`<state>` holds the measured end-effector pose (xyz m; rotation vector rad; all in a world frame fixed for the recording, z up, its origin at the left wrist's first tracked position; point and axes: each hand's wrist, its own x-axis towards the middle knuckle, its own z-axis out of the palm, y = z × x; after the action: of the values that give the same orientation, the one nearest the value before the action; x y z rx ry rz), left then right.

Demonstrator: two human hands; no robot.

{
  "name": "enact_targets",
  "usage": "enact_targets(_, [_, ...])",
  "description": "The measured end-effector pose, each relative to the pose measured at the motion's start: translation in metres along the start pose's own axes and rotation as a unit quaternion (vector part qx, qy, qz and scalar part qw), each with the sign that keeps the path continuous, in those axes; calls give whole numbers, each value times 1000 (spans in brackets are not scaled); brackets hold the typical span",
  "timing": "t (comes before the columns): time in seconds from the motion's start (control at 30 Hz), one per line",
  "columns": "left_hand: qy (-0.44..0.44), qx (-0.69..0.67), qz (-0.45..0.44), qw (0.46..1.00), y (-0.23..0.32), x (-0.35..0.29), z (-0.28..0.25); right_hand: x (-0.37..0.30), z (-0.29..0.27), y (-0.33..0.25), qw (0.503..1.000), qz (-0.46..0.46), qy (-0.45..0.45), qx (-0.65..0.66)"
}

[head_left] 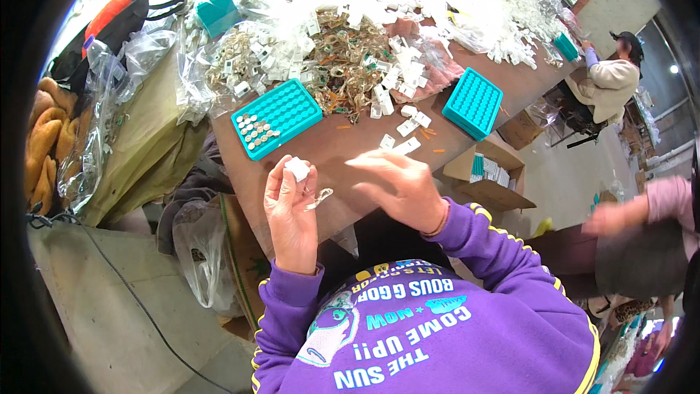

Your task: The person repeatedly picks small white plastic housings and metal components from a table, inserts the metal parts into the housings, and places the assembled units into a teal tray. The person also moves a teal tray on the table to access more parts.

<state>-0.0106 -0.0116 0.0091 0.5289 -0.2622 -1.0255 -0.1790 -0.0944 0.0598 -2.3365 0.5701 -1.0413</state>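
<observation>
Currently, the left hand points upward, pinching a small white piece in its fingertips; the right hand hovers nearby, fingers stretched leftward, thumb apart.

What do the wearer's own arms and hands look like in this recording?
The left grip and right grip are bare human hands. The left sleeve and right sleeve are long and purple, with yellow stripes along the outer side. A thin band seems to circle the right wrist.
</observation>
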Motion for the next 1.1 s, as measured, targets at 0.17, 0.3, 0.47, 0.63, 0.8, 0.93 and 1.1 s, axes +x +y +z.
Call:
enact_targets(0.17, [-8, 43, 25, 999, -2, -1, -10, -7, -44, 43, 986, 40, 72, -144])
enact_targets(0.3, [-12, 12, 8, 1000, -4, -4, -13, 31, -108, 103, 954, 60, 101, -277])
enact_targets(0.47, [1, -15, -9, 1000, -2, -10, -10, 69, -133, 164, 932, 101, -37, -345])
enact_targets(0.63, [24, 44, 2, 999, 1, -9, -6, 84, -111, 198, 909, 103, -119, -386])
enact_targets(0.8, [16, 27, 1, 1000, 0, -8, -4, 86, -126, 207, 947, 169, -51, -268])
enact_targets(0.93, [-6, 32, 15, 999, -1, -8, -3, 87, -138, 208, 951, 278, -39, -128])
enact_targets(1.1, [-23, 52, 41, 998, -3, -5, -7, 88, -144, 210, 952, 306, -17, -18])
